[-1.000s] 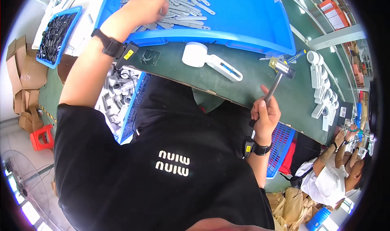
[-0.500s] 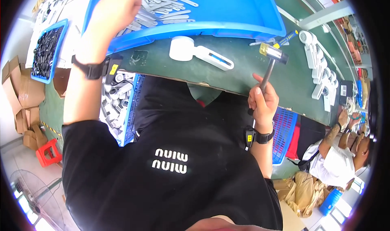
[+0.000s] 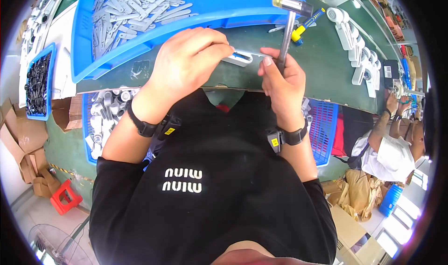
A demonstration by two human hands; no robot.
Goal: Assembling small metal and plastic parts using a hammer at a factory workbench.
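My left hand [image 3: 189,62] is closed in a pinch over the table. A thin light-grey strip [image 3: 254,53] runs from its fingertips toward the fingers of my right hand [image 3: 284,80]; whether the right fingers touch its end, I cannot tell. That right hand is wrapped round the handle of a mallet [image 3: 288,27], whose head, with one yellowish face and one dark face, points up and away. Below the strip lies a white handle-shaped device [image 3: 239,59] with a slot along its top. My left hand hides the rest of it.
Many grey strips [image 3: 135,17] fill a large blue bin [image 3: 214,20] at the far side. A blue-yellow screwdriver [image 3: 308,26] lies beyond the mallet. White devices [image 3: 357,50] line the right. Black parts fill a small blue tray [image 3: 52,55] at left. A co-worker [image 3: 385,148] sits at right.
My left hand has come from the large bin back toward the middle, with a grey strip in its fingers. My right hand has moved slightly left with the mallet.
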